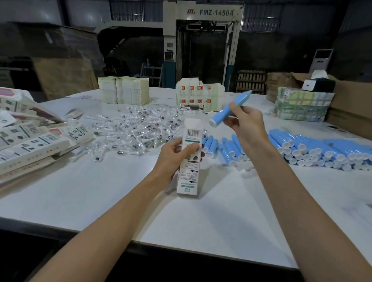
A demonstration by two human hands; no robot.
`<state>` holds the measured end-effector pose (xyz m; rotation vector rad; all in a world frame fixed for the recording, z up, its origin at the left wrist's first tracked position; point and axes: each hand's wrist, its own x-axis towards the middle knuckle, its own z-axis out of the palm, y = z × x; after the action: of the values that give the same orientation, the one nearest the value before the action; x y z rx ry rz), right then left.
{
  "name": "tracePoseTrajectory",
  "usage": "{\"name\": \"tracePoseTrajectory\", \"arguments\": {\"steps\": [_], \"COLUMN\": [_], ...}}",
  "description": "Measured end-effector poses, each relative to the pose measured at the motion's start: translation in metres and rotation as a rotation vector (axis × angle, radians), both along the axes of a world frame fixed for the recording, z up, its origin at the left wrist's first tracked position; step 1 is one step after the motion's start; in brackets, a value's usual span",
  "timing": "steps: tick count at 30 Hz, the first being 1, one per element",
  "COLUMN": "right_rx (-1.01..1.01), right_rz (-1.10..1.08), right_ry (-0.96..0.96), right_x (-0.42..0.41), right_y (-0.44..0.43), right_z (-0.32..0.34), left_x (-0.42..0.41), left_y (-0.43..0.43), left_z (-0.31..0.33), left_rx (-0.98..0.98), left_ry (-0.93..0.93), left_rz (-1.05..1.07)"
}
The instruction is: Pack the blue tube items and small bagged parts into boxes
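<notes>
White table (133, 203); right hand (245, 120) grips blue tube (227, 109) above box (190, 156)

table (133, 203) lay open nearer than the box (189, 176) (widely so); bagged parts (138, 127) crowded behind it, blue tubes (310, 150) right, stacked boxes (23, 144) left.

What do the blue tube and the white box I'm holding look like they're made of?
The blue tube is probably smooth plastic: even colour, faint sheen, white end cap. The white box looks like thin printed cardboard: sharp folded edges, barcode and text on flat panels.
</notes>
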<state>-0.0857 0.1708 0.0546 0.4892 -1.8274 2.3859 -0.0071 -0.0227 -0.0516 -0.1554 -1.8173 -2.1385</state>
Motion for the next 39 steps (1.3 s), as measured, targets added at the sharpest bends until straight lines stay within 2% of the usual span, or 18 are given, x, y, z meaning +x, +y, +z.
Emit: {"name": "tracePoseTrajectory", "arguments": {"steps": [2,6,12,20,27,32,35,39], "right_rx": [-0.064,-0.024,0.298,0.698,0.678,0.574,0.687,0.899], "right_rz": [0.047,0.049,-0.101,0.161,0.162,-0.068,-0.151,-0.079], "right_ry": [0.008,0.001,0.065,0.223,0.188,0.202,0.242,0.44], "right_x": [-0.001,-0.006,-0.016,-0.014,-0.017,-0.035,-0.048,-0.06], "right_y": [-0.016,-0.043,-0.043,-0.042,-0.045,-0.048,-0.06,-0.082], "right_z": [0.007,0.003,-0.006,0.003,-0.041,-0.071,-0.084,-0.102], "left_x": [0.001,0.003,0.004,0.006,0.004,-0.002,-0.003,-0.004], "left_y": [0.001,0.002,0.001,0.003,-0.002,-0.03,-0.05,-0.06], "left_z": [0.001,0.004,0.005,0.008,0.005,0.003,0.002,-0.003], "left_rx": [-0.018,-0.048,-0.112,-0.169,-0.081,-0.007,0.135,0.17], "left_ry": [0.015,0.026,0.024,-0.001,-0.083,-0.183,-0.206,-0.193], "left_rz": [-0.002,0.0,0.036,0.051,0.041,0.327,0.484,0.607]}}
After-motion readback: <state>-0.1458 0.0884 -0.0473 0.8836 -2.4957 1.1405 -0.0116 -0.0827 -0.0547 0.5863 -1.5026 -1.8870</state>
